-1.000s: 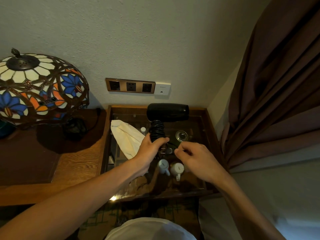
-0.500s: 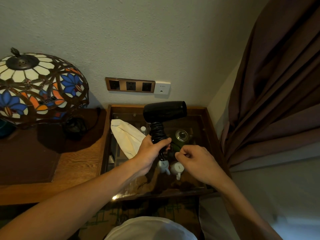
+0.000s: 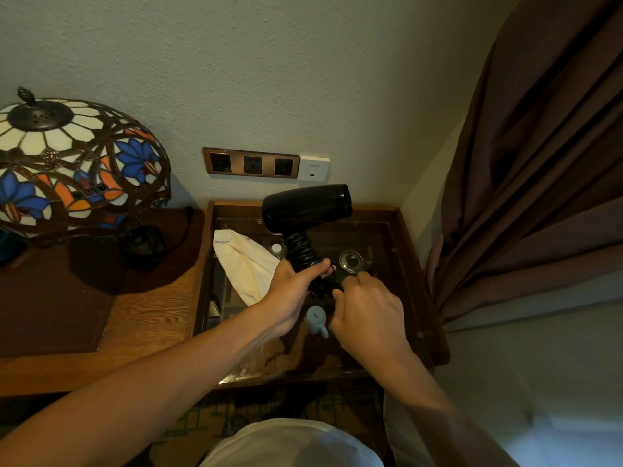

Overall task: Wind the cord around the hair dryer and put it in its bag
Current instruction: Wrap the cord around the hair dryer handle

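Dryer's tipping further left now, hair dryer (image 3: 305, 208) up over the tray (image 3: 409, 261). Left hand (image 3: 292, 289) is gripping the cord-wrapped handle, right hand (image 3: 369, 306) pinching the cord (image 3: 301, 249) end; I'd be keeping tension while tucking. Bag (image 3: 243, 264) is lying beside.
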